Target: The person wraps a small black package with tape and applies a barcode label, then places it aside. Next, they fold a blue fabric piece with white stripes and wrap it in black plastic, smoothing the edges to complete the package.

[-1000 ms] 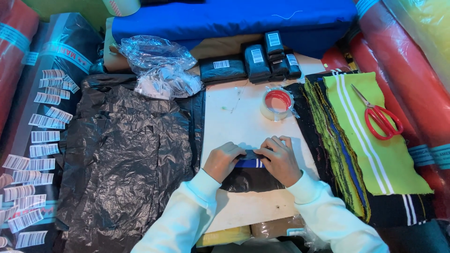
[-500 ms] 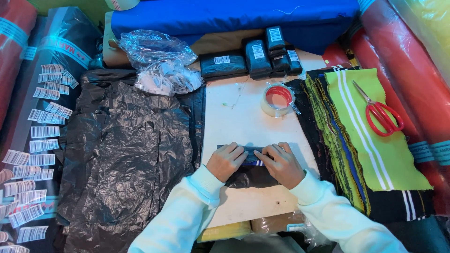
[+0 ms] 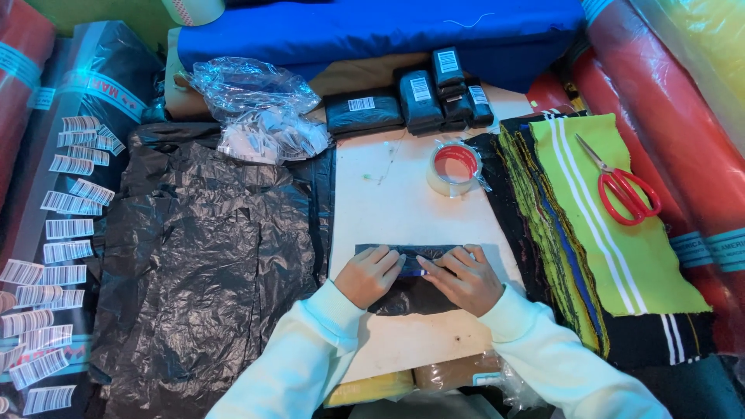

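Both hands, left hand and right hand, press flat on the half-folded black bag; finished packs wait behind.

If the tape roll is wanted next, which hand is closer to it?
Probably the right hand. The tape roll sits up the board on the right side, more above that hand than above the left hand. Both hands press on the black wrapped bundle, so either would have to let go.
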